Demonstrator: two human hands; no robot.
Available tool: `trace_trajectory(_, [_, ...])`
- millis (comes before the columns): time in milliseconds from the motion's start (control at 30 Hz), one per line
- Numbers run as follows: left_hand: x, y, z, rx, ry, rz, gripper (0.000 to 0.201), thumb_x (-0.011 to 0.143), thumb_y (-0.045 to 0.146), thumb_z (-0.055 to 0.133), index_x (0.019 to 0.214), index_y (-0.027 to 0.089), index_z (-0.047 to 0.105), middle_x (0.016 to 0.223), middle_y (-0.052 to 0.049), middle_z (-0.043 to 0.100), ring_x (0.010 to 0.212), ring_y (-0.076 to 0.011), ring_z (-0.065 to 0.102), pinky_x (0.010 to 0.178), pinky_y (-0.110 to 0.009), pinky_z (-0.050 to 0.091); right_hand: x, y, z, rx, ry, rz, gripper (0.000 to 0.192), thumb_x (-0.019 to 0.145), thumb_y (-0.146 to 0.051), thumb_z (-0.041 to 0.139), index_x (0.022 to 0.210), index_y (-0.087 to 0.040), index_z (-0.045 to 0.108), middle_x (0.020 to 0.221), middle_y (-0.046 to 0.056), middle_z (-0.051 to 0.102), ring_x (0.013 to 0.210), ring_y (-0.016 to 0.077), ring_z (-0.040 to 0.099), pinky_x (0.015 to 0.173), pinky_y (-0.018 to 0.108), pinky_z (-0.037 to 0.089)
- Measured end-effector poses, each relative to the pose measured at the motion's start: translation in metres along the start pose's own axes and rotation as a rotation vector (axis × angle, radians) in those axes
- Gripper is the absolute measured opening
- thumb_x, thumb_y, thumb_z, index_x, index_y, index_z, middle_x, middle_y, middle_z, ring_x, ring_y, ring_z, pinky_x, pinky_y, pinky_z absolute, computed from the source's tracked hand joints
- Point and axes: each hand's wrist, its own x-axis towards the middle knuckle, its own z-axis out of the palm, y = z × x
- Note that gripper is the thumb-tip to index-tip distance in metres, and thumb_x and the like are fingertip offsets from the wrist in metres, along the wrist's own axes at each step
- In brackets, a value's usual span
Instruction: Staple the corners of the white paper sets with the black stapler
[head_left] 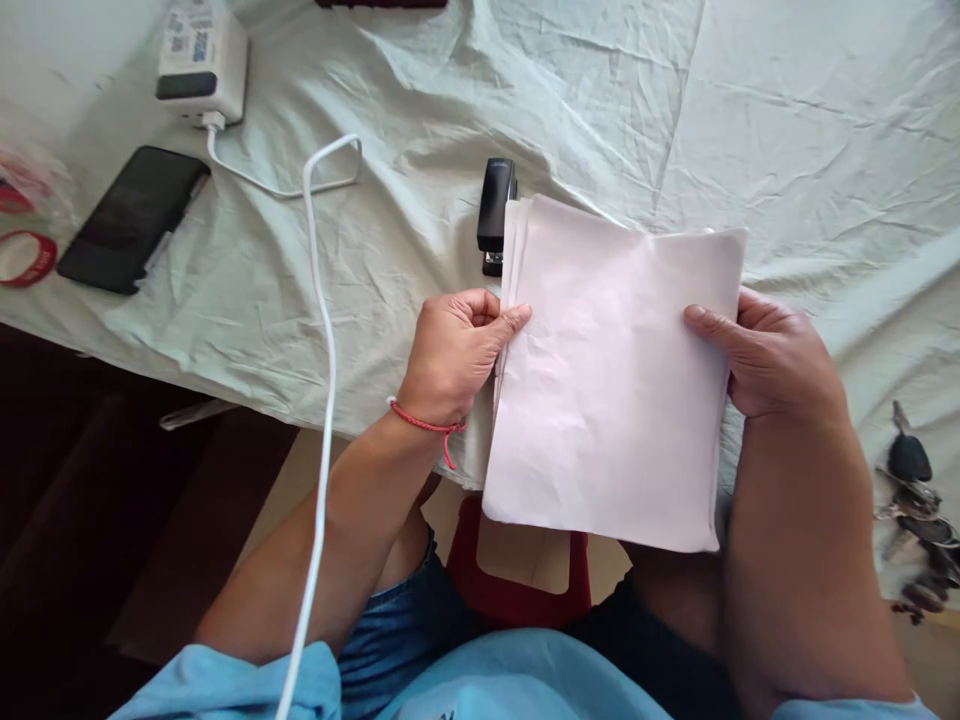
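Note:
A stack of white paper sheets [607, 390] is held up in front of me, its top resting over the table and its lower edge past the table's front. My left hand [461, 345] pinches the left edge, thumb on top, fingers curled behind. On the opposite edge, my right hand [780, 350] grips the sheets with its thumb on the front; its other fingers are mostly hidden behind. The sheets are slightly fanned at the left and upper edges. Just beyond the stack's upper left corner stands a black stapler [496, 210], partly covered by the paper.
A pale, wrinkled cloth [405, 230] covers the table. At left are a black phone [135, 220], a white power adapter [202, 60] with a white cable [322, 330] running toward me, and a red tape roll [26, 258]. Keys [911, 460] lie at far right. Below is a red stool [517, 595].

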Motion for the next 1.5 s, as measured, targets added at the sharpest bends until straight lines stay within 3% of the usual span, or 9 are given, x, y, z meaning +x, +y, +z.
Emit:
trace_trajectory(100, [0.001, 0.0, 0.001, -0.009, 0.025, -0.003, 0.039, 0.079, 0.027, 0.082, 0.057, 0.02, 0.051, 0.055, 0.004, 0.043, 0.052, -0.0082, 0.033, 0.045, -0.024, 0.024, 0.002, 0.001, -0.001, -0.043, 0.015, 0.003, 0.027, 0.066, -0.024, 0.094, 0.092, -0.022, 0.085, 0.088, 0.003, 0.081, 0.074, 0.0165, 0.072, 0.067, 0.026, 0.061])
trace_trajectory(267, [0.006, -0.002, 0.002, 0.009, 0.024, 0.0, 0.02, 0.086, 0.021, 0.074, 0.067, 0.019, 0.069, 0.058, 0.003, 0.05, 0.052, -0.0093, 0.037, 0.047, -0.024, 0.03, 0.003, 0.0, -0.004, -0.084, 0.031, 0.003, 0.027, 0.066, -0.024, 0.093, 0.092, -0.022, 0.086, 0.09, 0.003, 0.082, 0.073, 0.016, 0.071, 0.065, 0.025, 0.06])
trace_trajectory(533, [0.006, -0.003, 0.004, -0.004, 0.081, 0.01, 0.024, 0.085, 0.016, 0.074, 0.064, 0.019, 0.063, 0.06, 0.003, 0.054, 0.055, -0.0088, 0.042, 0.049, -0.023, 0.033, 0.008, 0.004, -0.01, -0.079, 0.054, -0.106, 0.027, 0.069, -0.019, 0.091, 0.096, -0.023, 0.087, 0.095, 0.002, 0.082, 0.076, 0.0127, 0.069, 0.071, 0.022, 0.058])
trace_trajectory(633, [0.007, -0.004, 0.006, -0.002, 0.105, -0.01, 0.012, 0.084, 0.01, 0.068, 0.083, 0.022, 0.065, 0.06, 0.005, 0.054, 0.05, -0.0086, 0.041, 0.048, -0.023, 0.032, 0.009, 0.005, -0.014, -0.069, 0.049, -0.112, 0.027, 0.07, -0.019, 0.09, 0.096, -0.024, 0.087, 0.099, 0.002, 0.082, 0.082, 0.0135, 0.07, 0.078, 0.024, 0.059])
trace_trajectory(733, [0.009, -0.007, 0.006, -0.01, 0.152, -0.019, 0.032, 0.079, 0.002, 0.063, 0.099, 0.025, 0.056, 0.062, 0.008, 0.056, 0.048, -0.0089, 0.044, 0.048, -0.023, 0.035, 0.008, 0.003, -0.015, -0.035, 0.054, -0.085, 0.026, 0.07, -0.019, 0.089, 0.096, -0.023, 0.087, 0.096, 0.003, 0.082, 0.081, 0.0146, 0.07, 0.081, 0.027, 0.06])
trace_trajectory(867, [0.01, -0.012, 0.005, 0.04, 0.117, 0.042, 0.026, 0.079, 0.001, 0.062, 0.088, 0.024, 0.054, 0.066, 0.006, 0.056, 0.051, -0.0089, 0.046, 0.05, -0.023, 0.036, 0.006, -0.001, -0.012, 0.019, 0.065, -0.058, 0.026, 0.067, -0.016, 0.09, 0.092, -0.021, 0.085, 0.088, 0.003, 0.08, 0.073, 0.0145, 0.069, 0.078, 0.029, 0.06])
trace_trajectory(1033, [0.011, -0.012, 0.003, 0.045, 0.068, 0.088, 0.02, 0.081, 0.002, 0.063, 0.085, 0.021, 0.065, 0.073, 0.002, 0.062, 0.062, -0.0106, 0.053, 0.057, -0.023, 0.042, 0.01, 0.001, -0.013, 0.027, 0.074, -0.052, 0.029, 0.061, -0.02, 0.09, 0.09, -0.023, 0.085, 0.086, 0.002, 0.08, 0.074, 0.0186, 0.072, 0.079, 0.035, 0.064])
trace_trajectory(1233, [0.01, -0.007, 0.004, -0.033, 0.05, 0.082, 0.013, 0.095, 0.018, 0.065, 0.082, 0.02, 0.068, 0.067, 0.003, 0.058, 0.055, -0.0097, 0.043, 0.052, -0.025, 0.035, 0.012, 0.002, -0.014, 0.042, 0.067, -0.08, 0.027, 0.058, -0.019, 0.09, 0.084, -0.024, 0.086, 0.083, 0.001, 0.08, 0.071, 0.0165, 0.072, 0.065, 0.027, 0.059])
trace_trajectory(1500, [0.009, -0.013, 0.0, 0.102, 0.023, 0.154, 0.007, 0.084, 0.015, 0.072, 0.082, 0.019, 0.066, 0.077, 0.002, 0.068, 0.068, -0.0112, 0.059, 0.065, -0.025, 0.047, 0.016, 0.007, -0.016, 0.016, 0.051, -0.1, 0.033, 0.058, -0.023, 0.092, 0.09, -0.025, 0.087, 0.085, -0.001, 0.081, 0.071, 0.0123, 0.071, 0.075, 0.023, 0.062])
